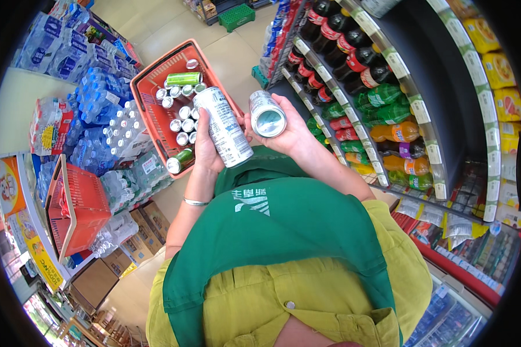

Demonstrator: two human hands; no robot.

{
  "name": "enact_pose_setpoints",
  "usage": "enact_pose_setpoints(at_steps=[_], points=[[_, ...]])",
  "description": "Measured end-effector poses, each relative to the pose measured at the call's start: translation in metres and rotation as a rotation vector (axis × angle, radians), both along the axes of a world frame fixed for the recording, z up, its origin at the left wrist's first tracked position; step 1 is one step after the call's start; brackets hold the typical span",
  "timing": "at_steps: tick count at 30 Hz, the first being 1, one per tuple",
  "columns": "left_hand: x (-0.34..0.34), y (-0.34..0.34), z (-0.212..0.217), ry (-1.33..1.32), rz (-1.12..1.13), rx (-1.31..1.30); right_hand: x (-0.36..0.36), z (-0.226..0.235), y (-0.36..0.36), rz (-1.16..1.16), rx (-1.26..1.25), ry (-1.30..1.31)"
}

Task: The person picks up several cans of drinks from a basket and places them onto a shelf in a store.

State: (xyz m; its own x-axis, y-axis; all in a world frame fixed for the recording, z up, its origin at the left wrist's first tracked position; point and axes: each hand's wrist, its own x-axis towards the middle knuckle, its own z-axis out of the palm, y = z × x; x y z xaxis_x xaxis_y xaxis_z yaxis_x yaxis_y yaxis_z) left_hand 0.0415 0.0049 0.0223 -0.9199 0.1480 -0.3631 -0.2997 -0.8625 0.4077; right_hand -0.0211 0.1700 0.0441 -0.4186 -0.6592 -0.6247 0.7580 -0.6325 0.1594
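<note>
My left hand (208,148) is wrapped round a tall white drink can (226,128), its printed side turned up toward me. In my right hand (292,128) is a second can (267,114), silver-white, tilted so that its round metal end faces me. The two cans are close together but apart, above the near edge of a red-orange shopping basket (146,80). Inside the basket stand several cans (187,125) with their silver ends up. A green can (183,78) lies on its side across some of them, and another green can (180,161) lies in the near corner.
On my right, shelves (414,107) hold cola bottles (353,49) and green and orange soda bottles (395,132). Shrink-wrapped water packs (101,95) are stacked at left, beside another red basket (78,202). A green crate (236,18) sits on the tiled floor (220,49) ahead.
</note>
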Motion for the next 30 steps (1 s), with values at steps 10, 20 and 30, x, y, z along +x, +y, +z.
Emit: enact_pose_setpoints(at_steps=[10, 20, 30], points=[[-0.007, 0.068, 0.0, -0.007, -0.071, -0.022, -0.008, 0.005, 0.072, 0.02, -0.021, -0.019], [-0.045, 0.057, 0.005, 0.013, -0.14, -0.051, -0.025, -0.003, 0.068, -0.01, 0.147, 0.203], [-0.075, 0.026, 0.015, -0.082, -0.212, -0.081, -0.031, -0.012, 0.048, -0.003, -0.147, 0.327]])
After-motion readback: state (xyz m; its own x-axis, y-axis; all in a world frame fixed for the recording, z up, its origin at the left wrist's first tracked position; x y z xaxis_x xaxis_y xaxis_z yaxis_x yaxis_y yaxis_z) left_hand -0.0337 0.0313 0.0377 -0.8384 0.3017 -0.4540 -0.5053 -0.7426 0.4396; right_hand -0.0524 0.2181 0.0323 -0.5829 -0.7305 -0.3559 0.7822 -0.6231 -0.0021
